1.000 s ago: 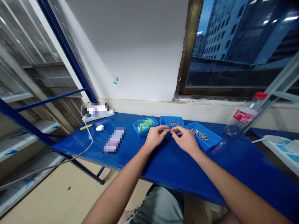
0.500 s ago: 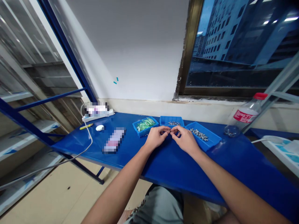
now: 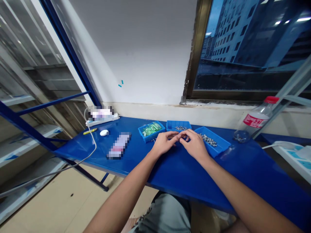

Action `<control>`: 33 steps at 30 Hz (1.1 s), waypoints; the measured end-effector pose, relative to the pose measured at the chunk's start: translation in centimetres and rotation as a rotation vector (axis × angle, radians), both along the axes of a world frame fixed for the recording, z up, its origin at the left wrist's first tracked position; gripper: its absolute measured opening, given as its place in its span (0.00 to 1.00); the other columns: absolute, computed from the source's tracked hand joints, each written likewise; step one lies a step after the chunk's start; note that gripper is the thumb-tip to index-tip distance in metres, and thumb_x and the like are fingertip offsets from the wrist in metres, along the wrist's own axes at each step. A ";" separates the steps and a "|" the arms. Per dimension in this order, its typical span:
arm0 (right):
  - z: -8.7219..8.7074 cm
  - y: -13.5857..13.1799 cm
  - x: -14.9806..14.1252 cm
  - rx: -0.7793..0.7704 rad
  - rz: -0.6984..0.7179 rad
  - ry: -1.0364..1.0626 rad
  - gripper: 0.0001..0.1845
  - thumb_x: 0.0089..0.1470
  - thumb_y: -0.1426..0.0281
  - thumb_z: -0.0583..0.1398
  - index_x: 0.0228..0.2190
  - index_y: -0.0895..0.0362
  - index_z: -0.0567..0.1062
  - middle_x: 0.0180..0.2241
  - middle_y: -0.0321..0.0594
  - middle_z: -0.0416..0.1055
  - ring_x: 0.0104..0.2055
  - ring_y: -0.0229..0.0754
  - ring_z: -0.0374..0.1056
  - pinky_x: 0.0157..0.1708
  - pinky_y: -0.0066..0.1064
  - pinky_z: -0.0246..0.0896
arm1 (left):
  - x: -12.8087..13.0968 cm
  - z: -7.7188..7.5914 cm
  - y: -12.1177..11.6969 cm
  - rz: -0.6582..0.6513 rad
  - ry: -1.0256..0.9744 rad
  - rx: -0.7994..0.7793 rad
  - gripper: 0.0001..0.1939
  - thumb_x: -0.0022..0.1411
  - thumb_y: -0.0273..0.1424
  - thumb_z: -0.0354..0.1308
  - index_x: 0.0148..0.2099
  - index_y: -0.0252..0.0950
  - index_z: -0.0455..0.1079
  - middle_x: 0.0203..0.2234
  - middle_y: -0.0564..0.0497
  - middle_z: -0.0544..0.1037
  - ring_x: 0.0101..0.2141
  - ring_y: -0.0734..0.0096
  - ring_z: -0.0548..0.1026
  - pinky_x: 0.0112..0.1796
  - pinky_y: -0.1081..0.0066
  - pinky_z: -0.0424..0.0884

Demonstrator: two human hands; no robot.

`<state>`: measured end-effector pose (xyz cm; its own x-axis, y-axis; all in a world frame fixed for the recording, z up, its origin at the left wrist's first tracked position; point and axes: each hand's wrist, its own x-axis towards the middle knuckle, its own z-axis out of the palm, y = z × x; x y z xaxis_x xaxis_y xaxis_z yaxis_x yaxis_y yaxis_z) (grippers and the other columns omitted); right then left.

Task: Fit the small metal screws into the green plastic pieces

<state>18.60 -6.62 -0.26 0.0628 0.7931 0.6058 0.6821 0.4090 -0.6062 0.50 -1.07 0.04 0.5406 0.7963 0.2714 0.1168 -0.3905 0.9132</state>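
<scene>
My left hand (image 3: 164,142) and my right hand (image 3: 192,141) meet fingertip to fingertip just above the blue table (image 3: 170,171). Both are closed in a pinch, and whatever lies between the fingers is too small and covered to make out. Left of them stands a blue bin holding green pieces (image 3: 153,128). Behind the fingers, a second blue bin (image 3: 170,123) contains small metal parts (image 3: 181,128). Beside my right hand a third, larger blue bin (image 3: 222,145) carries short silvery metal pieces (image 3: 211,141), partly covered by that hand.
A clear bottle with a red cap (image 3: 255,120) stands at the right. Toward the left lie a blurred-out flat object (image 3: 119,146), a white oval object (image 3: 104,133), a yellow tool (image 3: 89,131) and a power strip (image 3: 103,121) with a cable (image 3: 93,149) hanging over the edge.
My two hands have drawn slightly closer, and their fingertips now overlap. My right hand has shifted a little left. The bins and other things stay where they were.
</scene>
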 end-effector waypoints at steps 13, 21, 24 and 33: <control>-1.0 0.9 0.4 -0.099 0.025 0.053 0.07 0.57 0.63 0.64 0.34 0.52 0.82 0.35 0.41 0.81 0.36 0.46 0.74 0.36 0.37 0.68 | 0.0 -1.7 1.1 0.051 -0.006 0.136 0.10 0.61 0.24 0.62 0.41 0.38 0.64 0.33 0.53 0.82 0.36 0.69 0.83 0.39 0.72 0.76; -0.5 0.8 0.5 -0.133 0.066 -0.043 0.05 0.53 0.69 0.63 0.31 0.52 0.81 0.32 0.37 0.79 0.33 0.44 0.71 0.37 0.35 0.65 | -0.4 -0.9 0.7 0.055 0.246 0.387 0.09 0.61 0.25 0.64 0.40 0.39 0.67 0.32 0.55 0.80 0.33 0.70 0.80 0.35 0.74 0.70; -0.4 0.8 0.5 -0.115 0.043 -0.001 0.03 0.53 0.70 0.62 0.30 0.53 0.77 0.30 0.37 0.77 0.32 0.43 0.71 0.36 0.34 0.64 | -0.1 -0.6 0.4 -0.002 0.153 0.334 0.11 0.61 0.24 0.64 0.43 0.39 0.66 0.35 0.53 0.82 0.37 0.68 0.82 0.40 0.72 0.74; -0.6 0.7 0.6 -0.180 0.136 0.107 0.11 0.64 0.62 0.57 0.33 0.53 0.75 0.33 0.38 0.77 0.33 0.44 0.72 0.33 0.33 0.64 | 0.3 -0.8 1.3 0.066 -0.295 -0.049 0.20 0.63 0.37 0.70 0.49 0.36 0.66 0.38 0.46 0.83 0.39 0.66 0.83 0.45 0.67 0.76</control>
<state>19.16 -5.95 -0.89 0.0044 0.8930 0.4501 0.5564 0.3718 -0.7431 0.85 0.26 -0.80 0.3908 0.8433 0.3691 -0.1323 -0.3453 0.9291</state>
